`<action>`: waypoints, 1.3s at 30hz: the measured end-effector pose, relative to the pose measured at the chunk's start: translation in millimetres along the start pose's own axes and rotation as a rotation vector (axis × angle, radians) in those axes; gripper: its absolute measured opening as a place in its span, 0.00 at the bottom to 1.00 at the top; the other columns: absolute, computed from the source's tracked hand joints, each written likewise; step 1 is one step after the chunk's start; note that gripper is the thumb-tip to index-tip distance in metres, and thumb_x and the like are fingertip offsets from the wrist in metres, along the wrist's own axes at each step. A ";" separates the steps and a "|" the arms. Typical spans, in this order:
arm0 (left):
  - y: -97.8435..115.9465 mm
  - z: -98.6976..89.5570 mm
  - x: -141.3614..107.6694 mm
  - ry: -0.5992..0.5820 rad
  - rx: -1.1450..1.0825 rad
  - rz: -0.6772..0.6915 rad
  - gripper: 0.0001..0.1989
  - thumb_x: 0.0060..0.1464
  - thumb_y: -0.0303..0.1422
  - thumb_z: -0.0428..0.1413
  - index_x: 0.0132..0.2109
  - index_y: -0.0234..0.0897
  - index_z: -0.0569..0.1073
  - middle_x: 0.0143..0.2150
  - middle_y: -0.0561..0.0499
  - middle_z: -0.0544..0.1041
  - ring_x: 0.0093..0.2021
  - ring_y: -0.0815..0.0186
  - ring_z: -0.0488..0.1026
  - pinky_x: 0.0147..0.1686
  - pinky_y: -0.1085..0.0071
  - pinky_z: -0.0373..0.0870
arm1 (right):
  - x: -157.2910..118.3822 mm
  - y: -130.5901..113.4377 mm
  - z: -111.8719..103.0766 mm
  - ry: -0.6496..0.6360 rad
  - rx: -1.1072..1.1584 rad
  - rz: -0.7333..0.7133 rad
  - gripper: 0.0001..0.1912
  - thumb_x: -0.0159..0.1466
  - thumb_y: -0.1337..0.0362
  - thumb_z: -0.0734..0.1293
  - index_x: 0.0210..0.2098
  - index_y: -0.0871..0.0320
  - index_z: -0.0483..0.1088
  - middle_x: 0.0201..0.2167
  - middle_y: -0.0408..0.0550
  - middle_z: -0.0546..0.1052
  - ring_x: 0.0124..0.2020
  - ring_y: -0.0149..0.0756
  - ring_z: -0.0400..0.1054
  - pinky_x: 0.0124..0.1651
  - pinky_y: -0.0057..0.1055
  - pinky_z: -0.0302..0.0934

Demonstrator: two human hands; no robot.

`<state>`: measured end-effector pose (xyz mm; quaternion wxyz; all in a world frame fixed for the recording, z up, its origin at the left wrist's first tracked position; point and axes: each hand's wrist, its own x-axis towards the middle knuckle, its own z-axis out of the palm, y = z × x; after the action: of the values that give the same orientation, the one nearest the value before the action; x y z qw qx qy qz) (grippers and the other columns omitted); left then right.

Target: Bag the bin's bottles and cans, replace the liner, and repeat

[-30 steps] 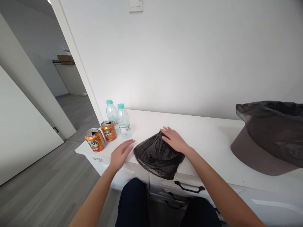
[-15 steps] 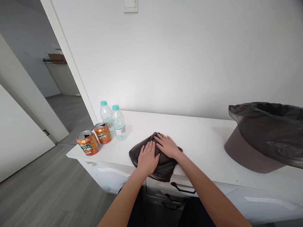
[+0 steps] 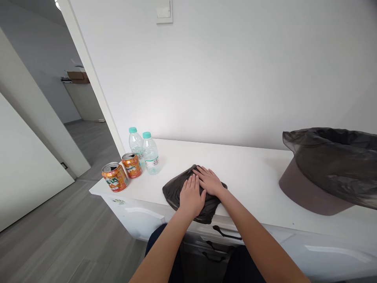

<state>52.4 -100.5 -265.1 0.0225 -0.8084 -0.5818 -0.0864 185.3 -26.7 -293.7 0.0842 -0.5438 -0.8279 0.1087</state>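
A crumpled black plastic bag [image 3: 177, 189] lies on the white cabinet top, its near corner hanging over the front edge. Flat on its middle rests my left hand [image 3: 192, 195], fingers stretched out. My right hand [image 3: 209, 181] lies just beside and beyond it, palm down on the bag, fingers extended and close to my left fingertips. Neither hand grips anything. What lies under the palms is hidden.
Left on the cabinet top [image 3: 235, 161] stand two opened orange soda cans [image 3: 115, 179] and two clear bottles with teal caps [image 3: 151, 155]. A brown bin [image 3: 309, 188] lined with a black bag [image 3: 332, 165] stands at right. Drawer handles [image 3: 226, 233] jut out in front.
My left hand has slid right across the bag, closer to my right hand. The right hand stays about where it was. The view has shifted slightly.
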 end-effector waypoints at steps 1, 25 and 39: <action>2.6 5.1 -0.6 -0.019 -0.007 -0.019 0.32 0.66 0.42 0.39 0.69 0.23 0.53 0.71 0.41 0.51 0.71 0.58 0.49 0.69 0.60 0.46 | -0.1 -0.2 -0.1 -0.005 -0.004 0.000 0.30 0.71 0.52 0.46 0.70 0.49 0.47 0.72 0.41 0.44 0.72 0.37 0.35 0.71 0.42 0.32; -8.3 40.2 -73.1 0.276 0.005 0.368 0.40 0.59 0.48 0.51 0.71 0.34 0.49 0.70 0.42 0.58 0.70 0.53 0.53 0.69 0.47 0.39 | -34.1 30.5 -35.3 0.058 0.442 0.152 0.30 0.68 0.56 0.51 0.66 0.62 0.58 0.68 0.54 0.58 0.69 0.44 0.51 0.70 0.42 0.42; -65.8 -1.4 -86.2 0.039 -0.780 0.062 0.22 0.62 0.34 0.42 0.57 0.40 0.73 0.57 0.50 0.75 0.58 0.60 0.70 0.61 0.61 0.64 | -117.4 36.1 -29.3 0.138 0.427 -0.218 0.27 0.59 0.58 0.66 0.59 0.46 0.67 0.69 0.41 0.54 0.70 0.45 0.45 0.69 0.44 0.47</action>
<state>-36.5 -160.3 -282.3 -0.2728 -0.7716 -0.4802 -0.3156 270.9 -118.0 -277.8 0.2648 -0.4273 -0.8322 0.2339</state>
